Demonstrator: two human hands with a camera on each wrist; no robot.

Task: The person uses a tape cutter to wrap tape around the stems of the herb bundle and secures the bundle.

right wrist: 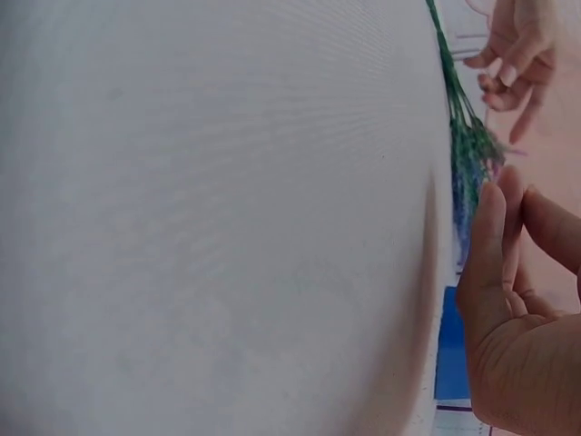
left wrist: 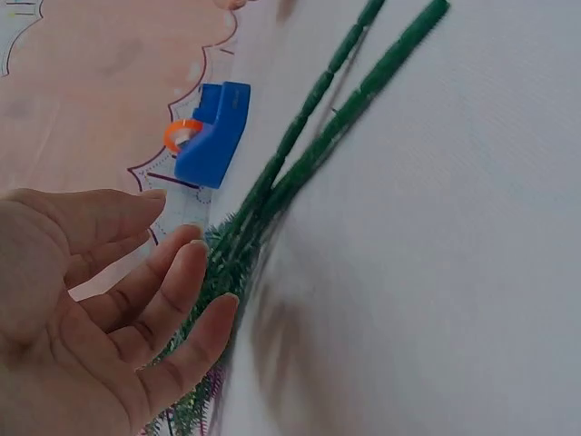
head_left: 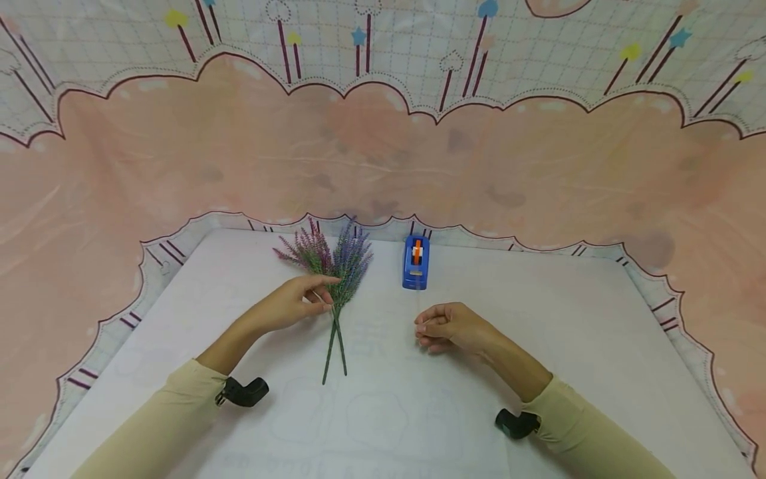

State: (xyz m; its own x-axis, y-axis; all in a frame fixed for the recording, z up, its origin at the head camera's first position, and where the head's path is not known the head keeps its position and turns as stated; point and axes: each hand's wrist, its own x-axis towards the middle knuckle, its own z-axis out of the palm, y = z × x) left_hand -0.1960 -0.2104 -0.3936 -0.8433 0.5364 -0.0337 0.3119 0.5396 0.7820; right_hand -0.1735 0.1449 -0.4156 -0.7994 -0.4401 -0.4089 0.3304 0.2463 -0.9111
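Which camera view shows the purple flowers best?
The head view: it shows the flowers from top to bottom, barely covered by the left hand. The left wrist view shows the green stems close but little purple; the right wrist view shows the flowers narrowly, the stems running out of frame.

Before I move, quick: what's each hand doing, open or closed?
Left hand: open, holding nothing visible, by the flower sprigs.
Right hand: partly curled; whether it pinches anything cannot be told.

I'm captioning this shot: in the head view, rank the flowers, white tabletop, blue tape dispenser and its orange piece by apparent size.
1. White tabletop
2. Flowers
3. Blue tape dispenser
4. Orange piece
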